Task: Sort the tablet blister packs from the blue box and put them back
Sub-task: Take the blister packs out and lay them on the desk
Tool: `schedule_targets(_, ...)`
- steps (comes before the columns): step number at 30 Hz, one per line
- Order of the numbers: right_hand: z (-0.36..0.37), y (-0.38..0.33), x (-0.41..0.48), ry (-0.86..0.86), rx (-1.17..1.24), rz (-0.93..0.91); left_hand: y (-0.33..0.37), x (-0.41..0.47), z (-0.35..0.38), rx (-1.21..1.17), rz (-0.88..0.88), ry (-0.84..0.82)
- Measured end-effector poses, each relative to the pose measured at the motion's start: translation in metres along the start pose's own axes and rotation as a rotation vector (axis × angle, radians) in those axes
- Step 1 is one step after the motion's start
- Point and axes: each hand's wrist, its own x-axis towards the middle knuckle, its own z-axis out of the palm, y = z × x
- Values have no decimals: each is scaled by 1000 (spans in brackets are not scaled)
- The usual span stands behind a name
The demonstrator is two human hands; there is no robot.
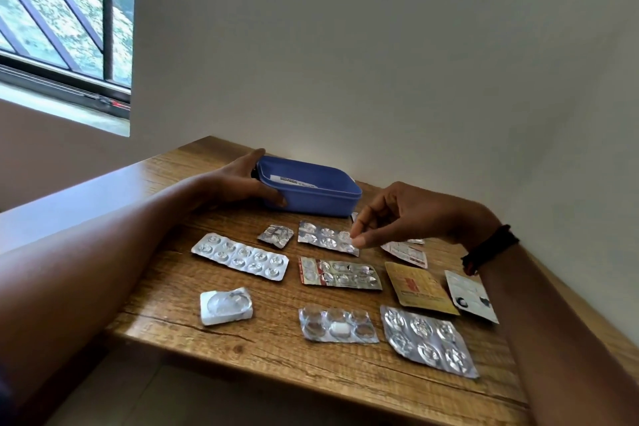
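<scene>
A blue box (321,199) stands at the back of the wooden table (276,367), with a white pack lying inside it. My left hand (238,183) grips the box's left end. Several blister packs lie spread in front of the box. My right hand (401,214) pinches the right edge of a silver pack (321,237) just in front of the box. Around it lie a long silver strip (240,256), a small crumpled foil piece (275,235), a red-edged strip (340,274) and a yellow pack (418,289).
Nearer the front edge lie a white single-blister piece (225,306), a clear strip holding one white tablet (337,326), a large silver pack (428,341) and a white pack (471,296). A wall rises right behind the table. A window is at the upper left.
</scene>
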Motion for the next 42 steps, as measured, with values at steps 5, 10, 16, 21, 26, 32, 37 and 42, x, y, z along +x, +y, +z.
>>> schedule_targets(5, -26, 14, -22, -186, -150, 258, -2, 4, 1, -5, 14, -11)
schedule_targets(10, -29, 18, -27, -270, -200, 391, -4, 6, 2, -32, 21, 1)
schedule_targets(16, -11, 12, -11, -304, -345, 403, -3, 2, 3, -57, 46, -10)
schedule_targets(21, -11, 11, -10, -269, -329, 367, -2, 1, 3, -48, 40, -10)
schedule_targets(26, -31, 16, -32, -20, -35, 252, -3, 2, 4, -53, 40, 8)
schedule_targets(32, -37, 11, -40, 348, 421, -84, -1, 1, 5, -64, 52, 4)
schedule_targets(37, -28, -2, -30, 385, 571, -241, 4, -3, 4, -71, 56, -5)
schedule_targets(42, -26, -3, -29, 433, 596, -331, 6, -5, 5, -75, 37, -4)
